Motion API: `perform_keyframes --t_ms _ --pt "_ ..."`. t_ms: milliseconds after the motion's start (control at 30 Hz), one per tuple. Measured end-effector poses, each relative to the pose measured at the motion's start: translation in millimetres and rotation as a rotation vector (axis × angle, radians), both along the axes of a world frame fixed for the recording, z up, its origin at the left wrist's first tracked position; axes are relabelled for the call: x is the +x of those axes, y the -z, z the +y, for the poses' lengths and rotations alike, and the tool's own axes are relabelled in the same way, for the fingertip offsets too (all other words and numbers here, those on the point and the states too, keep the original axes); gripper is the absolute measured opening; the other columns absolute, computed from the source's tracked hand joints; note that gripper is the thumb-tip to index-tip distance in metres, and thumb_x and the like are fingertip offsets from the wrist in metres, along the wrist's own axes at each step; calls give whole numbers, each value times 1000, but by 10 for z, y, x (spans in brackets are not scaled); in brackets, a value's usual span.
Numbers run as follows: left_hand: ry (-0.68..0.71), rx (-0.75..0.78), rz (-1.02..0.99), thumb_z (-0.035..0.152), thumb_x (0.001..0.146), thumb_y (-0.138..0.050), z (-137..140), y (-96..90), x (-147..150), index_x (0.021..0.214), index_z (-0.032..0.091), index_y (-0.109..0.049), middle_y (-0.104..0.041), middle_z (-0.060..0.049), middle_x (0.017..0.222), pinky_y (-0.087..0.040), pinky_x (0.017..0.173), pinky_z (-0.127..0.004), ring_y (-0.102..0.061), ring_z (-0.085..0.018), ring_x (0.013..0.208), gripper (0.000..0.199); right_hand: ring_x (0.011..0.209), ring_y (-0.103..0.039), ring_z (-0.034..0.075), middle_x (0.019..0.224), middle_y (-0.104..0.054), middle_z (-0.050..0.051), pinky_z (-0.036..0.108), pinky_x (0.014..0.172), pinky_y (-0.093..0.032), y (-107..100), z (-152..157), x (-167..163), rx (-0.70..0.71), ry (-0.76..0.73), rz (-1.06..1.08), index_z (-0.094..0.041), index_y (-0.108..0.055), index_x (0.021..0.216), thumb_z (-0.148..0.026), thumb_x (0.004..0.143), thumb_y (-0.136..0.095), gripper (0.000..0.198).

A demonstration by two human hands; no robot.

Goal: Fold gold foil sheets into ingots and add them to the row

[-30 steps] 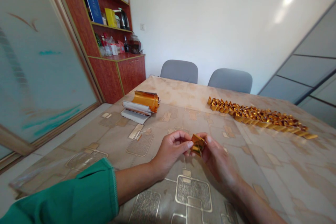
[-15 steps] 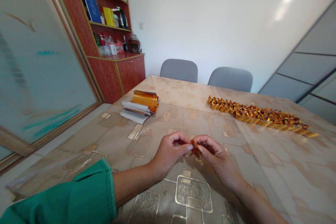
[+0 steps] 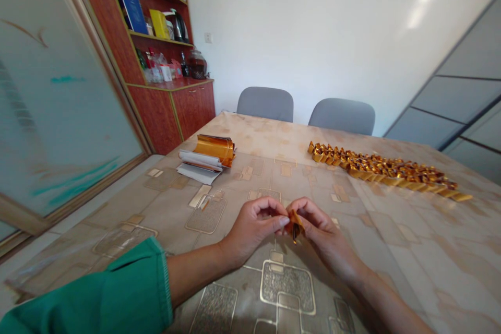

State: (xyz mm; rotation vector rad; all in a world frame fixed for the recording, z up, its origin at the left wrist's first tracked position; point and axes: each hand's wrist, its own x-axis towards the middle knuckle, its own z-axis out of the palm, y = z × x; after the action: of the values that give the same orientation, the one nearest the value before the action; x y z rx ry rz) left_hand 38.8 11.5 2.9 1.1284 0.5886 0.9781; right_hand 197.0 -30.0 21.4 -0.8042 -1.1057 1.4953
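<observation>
Blurred shelf lettering [image 3: 133,2], foil [image 3: 296,224] between hands [image 3: 250,227] [image 3: 323,232]

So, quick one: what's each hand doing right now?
Left hand: closed, thumb and fingers pinching a folded golden piece.
Right hand: closed too, its grip on the other side of that same piece.

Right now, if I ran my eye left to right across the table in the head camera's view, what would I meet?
Going by their middles: green sleeve, stack of curled sheets, left hand, small gold piece between the fingers, cluster of folded gold pieces.
</observation>
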Motion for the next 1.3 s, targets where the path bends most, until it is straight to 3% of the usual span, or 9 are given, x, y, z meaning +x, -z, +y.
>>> perform_keyframes --t_ms 200,700,933,1133,1300 --pt "-56 -36 45 27 70 -80 -3 16 15 82 13 -68 -65 0 69 -46 61 -23 -58 -11 61 22 71 -58 14 75 -65 0 25 65 -44 7 -2 -30 -5 23 -23 -21 -61 84 -40 84 -74 23" --pt "-164 28 173 21 67 -74 -28 31 37 75 14 -68 -67 -1 70 -47 62 -24 -60 -13 64 12 59 -47 12 68 -56 -3 23 54 -37 45 20 -66 -78 60 -20 -22 -54 78 -39 79 -76 28" --pt "-2 -146 78 29 67 -81 -14 13 14 73 14 -64 -62 1 68 -42 57 -22 -53 -9 59 24 63 -47 13 71 -54 -2 23 58 -36 59 24 -30 -79 45 -17 -21 -57 79 -38 79 -74 24" --pt "335 -413 -102 35 66 -87 20 8 -38 82 13 -63 -67 -5 83 -41 62 -22 -60 -11 70 36 62 -46 13 69 -52 -1 24 59 -40 94 46 88 -115 -56 51 -19 -62 81 -42 86 -66 24" --pt "526 -530 -193 31 68 -87 -3 -23 -61 89 13 -66 -62 -1 76 -39 61 -19 -56 -8 65 35 41 -27 5 50 -44 -10 17 44 -32 109 34 213 -147 -247 102 -19 -58 84 -36 84 -71 21"
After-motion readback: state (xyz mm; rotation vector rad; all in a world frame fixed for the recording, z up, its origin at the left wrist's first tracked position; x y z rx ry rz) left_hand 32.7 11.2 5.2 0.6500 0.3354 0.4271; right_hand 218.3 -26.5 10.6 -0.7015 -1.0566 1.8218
